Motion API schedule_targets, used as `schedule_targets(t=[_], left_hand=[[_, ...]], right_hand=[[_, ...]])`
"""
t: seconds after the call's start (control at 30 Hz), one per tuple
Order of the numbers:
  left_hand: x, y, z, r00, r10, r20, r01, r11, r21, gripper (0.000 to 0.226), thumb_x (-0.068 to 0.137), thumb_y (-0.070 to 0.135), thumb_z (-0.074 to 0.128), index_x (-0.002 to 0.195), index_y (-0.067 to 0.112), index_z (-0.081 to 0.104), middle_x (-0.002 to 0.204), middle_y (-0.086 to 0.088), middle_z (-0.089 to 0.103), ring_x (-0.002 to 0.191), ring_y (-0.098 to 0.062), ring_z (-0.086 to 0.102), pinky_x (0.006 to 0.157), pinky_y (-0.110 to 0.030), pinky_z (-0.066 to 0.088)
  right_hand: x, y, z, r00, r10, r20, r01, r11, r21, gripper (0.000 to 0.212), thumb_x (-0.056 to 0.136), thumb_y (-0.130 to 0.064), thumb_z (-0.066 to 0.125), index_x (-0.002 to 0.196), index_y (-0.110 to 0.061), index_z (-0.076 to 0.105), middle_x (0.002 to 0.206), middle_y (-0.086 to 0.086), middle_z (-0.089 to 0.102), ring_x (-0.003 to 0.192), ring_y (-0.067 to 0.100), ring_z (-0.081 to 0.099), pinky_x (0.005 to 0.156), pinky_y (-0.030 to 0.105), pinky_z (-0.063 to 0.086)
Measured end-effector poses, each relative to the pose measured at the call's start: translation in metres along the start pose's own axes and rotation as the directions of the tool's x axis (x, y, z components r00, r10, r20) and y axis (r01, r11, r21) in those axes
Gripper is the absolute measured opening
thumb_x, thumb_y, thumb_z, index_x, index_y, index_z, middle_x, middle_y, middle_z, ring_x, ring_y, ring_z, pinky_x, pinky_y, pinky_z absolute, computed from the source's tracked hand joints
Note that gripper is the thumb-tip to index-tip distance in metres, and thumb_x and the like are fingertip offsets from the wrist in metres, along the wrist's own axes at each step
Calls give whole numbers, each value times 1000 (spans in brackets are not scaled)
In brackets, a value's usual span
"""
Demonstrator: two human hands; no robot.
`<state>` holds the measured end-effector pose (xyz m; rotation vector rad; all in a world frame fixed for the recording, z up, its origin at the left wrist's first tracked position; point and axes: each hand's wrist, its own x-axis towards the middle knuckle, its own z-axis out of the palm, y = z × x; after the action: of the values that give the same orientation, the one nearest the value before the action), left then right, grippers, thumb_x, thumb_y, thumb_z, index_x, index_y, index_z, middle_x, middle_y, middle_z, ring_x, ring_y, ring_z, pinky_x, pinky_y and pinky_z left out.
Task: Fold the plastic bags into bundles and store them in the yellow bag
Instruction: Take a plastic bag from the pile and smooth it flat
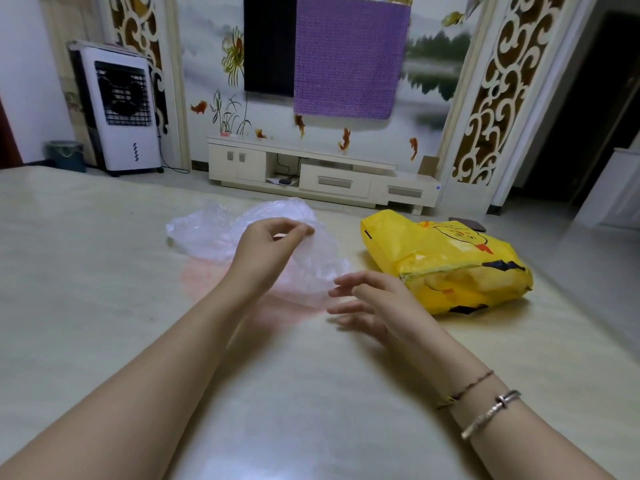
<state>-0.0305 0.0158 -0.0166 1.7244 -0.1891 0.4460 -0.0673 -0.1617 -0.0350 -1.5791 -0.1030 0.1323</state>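
Fingers (304, 230) of the left hand (266, 251) are pinched on a crinkled clear plastic bag (221, 230) (thin, translucent) spread on the glossy counter (104, 271); right hand (374, 303) is held loosely spread, empty, beside the bulging yellow bag (450, 261).

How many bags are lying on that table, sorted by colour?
Clear plastic bag: 1, pinched by the left hand
Pink plastic bag: 1, flat underneath
Yellow bag: 1
Total: 3 bags; more may be hidden in the pile.

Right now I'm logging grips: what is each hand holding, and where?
Left hand pinches the clear bag at its raised upper edge. Right hand holds nothing, fingers spread.
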Motion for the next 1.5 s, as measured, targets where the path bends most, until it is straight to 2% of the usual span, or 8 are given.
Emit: schedule_targets(t=[0.3, 0.5, 0.67, 0.87, 1.1, 1.27, 1.4, 1.5], left_hand=[[0, 7, -7, 969, -136, 205, 222, 843, -490, 22, 82, -6, 66, 84, 14, 61, 78, 3, 62, 81, -14, 60, 80, -26, 47], [-11, 8, 3, 945, -37, 325, 76, 991, -110, 2, 86, 12, 69, 85, 14, 67, 86, 3, 67, 88, -8, 61, 88, -21, 42], [-21, 8, 27, 955, -43, 295, 42, 999, 11, 30, 95, 29, 58, 71, 11, 55, 62, 4, 47, 55, 0, 42, 54, -10, 31], [-22, 2, 33, 955, -20, 296, -5, 997, 83, 10, 86, 15, 63, 82, 7, 65, 88, -1, 69, 96, -8, 63, 85, -20, 42], [-23, 10, 32, 981, -103, 164, 112, 993, -45, 17, 83, 36, 71, 86, 21, 63, 102, 10, 67, 103, -7, 59, 76, -24, 43], [-23, 15, 29, 994, -48, 100, 59, 992, -108, 14, 87, 17, 70, 74, 17, 64, 97, 2, 71, 98, -10, 62, 84, -17, 43], [-16, 17, 20, 986, -162, 41, 167, 965, -203, 13, 92, 19, 63, 81, 14, 59, 92, 2, 63, 89, -12, 64, 90, -25, 49], [-12, 20, 13, 955, -282, 92, 295, 861, -414, 14, 97, 13, 55, 84, 10, 52, 91, -5, 59, 67, -15, 68, 81, -32, 59]], right_hand=[[6, -1, -3, 998, 43, -43, -32, 970, 240, 19, 94, -1, 51, 111, -9, 52, 89, 11, 67, 66, 23, 67, 50, 28, 49], [3, -6, -3, 991, -124, 53, 106, 960, 259, 24, 96, 1, 42, 106, -6, 63, 91, 10, 67, 73, 19, 62, 68, 30, 49], [5, -3, 0, 997, -60, -42, 67, 975, 212, 11, 97, -14, 51, 90, -10, 58, 71, 2, 59, 57, 13, 46, 53, 23, 40], [8, 2, 1, 997, -75, -30, 80, 972, 222, 12, 90, -22, 62, 95, -12, 58, 78, 2, 56, 61, 12, 48, 51, 20, 42], [6, -2, -4, 983, -174, -65, 183, 968, 170, 9, 91, -15, 60, 96, -12, 68, 87, 3, 64, 82, 17, 53, 72, 30, 40], [5, -3, -2, 975, -197, -102, 205, 976, 73, 11, 90, -10, 60, 84, -15, 68, 87, 4, 64, 85, 19, 57, 71, 30, 42], [5, -13, -8, 948, -213, -234, 273, 925, 264, 21, 93, -6, 54, 73, -10, 56, 87, 9, 64, 82, 19, 60, 76, 35, 46], [0, -21, -17, 935, -224, -275, 321, 865, 386, 12, 93, -5, 48, 98, 3, 56, 94, 15, 68, 85, 19, 65, 88, 39, 47]])
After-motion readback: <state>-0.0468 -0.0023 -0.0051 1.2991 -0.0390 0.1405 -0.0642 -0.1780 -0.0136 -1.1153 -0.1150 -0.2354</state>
